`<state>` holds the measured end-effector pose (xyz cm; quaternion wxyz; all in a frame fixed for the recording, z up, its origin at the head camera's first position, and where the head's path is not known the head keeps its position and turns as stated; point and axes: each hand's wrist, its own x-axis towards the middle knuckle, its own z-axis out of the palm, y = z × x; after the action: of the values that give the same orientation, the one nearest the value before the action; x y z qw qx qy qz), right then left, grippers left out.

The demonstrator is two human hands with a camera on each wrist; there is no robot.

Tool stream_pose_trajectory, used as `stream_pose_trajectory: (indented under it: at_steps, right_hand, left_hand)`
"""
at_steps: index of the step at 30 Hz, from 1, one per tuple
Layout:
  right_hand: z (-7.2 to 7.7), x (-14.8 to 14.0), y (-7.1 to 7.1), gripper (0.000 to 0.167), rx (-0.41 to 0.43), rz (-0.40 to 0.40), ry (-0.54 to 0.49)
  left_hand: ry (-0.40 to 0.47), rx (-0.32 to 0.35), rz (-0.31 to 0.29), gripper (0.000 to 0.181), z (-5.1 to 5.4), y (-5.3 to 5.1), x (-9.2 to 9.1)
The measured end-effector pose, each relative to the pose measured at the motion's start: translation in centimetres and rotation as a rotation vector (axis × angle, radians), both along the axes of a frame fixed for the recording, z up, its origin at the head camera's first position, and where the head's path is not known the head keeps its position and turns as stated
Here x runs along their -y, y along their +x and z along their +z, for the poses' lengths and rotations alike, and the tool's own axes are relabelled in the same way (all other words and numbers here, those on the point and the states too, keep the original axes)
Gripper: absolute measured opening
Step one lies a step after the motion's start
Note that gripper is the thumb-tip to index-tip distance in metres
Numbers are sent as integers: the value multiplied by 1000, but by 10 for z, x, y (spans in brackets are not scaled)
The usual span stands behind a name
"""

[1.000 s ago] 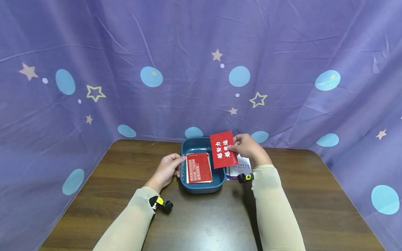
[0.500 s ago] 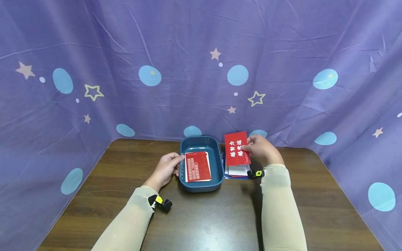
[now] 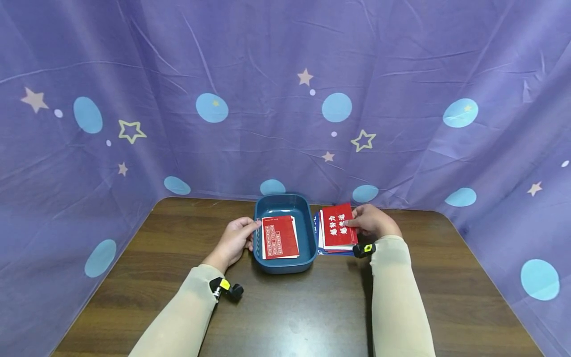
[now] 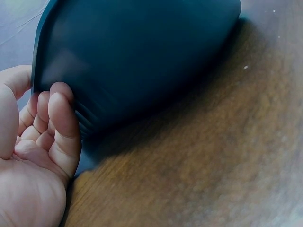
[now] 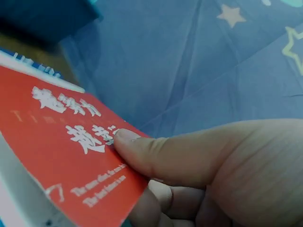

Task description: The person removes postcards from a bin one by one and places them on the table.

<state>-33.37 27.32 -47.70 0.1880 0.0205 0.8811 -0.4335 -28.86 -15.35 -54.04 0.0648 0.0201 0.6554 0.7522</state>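
Observation:
A dark blue plastic basket (image 3: pixel 288 268) stands near the back of the table, with a red printed card (image 3: pixel 281 237) lying on other cards inside it. My left hand (image 3: pixel 233 242) grips the basket's left rim, thumb above and fingers against the outer wall, as the left wrist view also shows. Between thumb and fingers my right hand (image 3: pixel 373 221) pinches a red card (image 5: pixel 71 156) with white Chinese lettering. That card is over a small pile of white and blue cards (image 3: pixel 319 246) to the right of the basket. Whether it touches the pile is hard to tell.
The brown wooden table (image 3: pixel 285 317) runs back to a purple curtain (image 3: pixel 267 59) with stars and blue dots, which also hangs along both sides. Small black cameras are strapped to both wrists.
My right hand has carried the red card from above the basket's right side rightward, then down over the pile. My left hand has kept its grip on the rim.

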Motion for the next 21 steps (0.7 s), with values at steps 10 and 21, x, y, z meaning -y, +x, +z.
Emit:
stream_pose_trajectory:
  at_steps: [10,21]
  right_hand:
    - [-11,5,-2,28,-3,-12,102]
    - [-7,8,-7,40,-26,-44,151]
  left_hand:
    - [12,-9,-2,28,1,1,0]
    - [14,-5,-11,28,2,1,0]
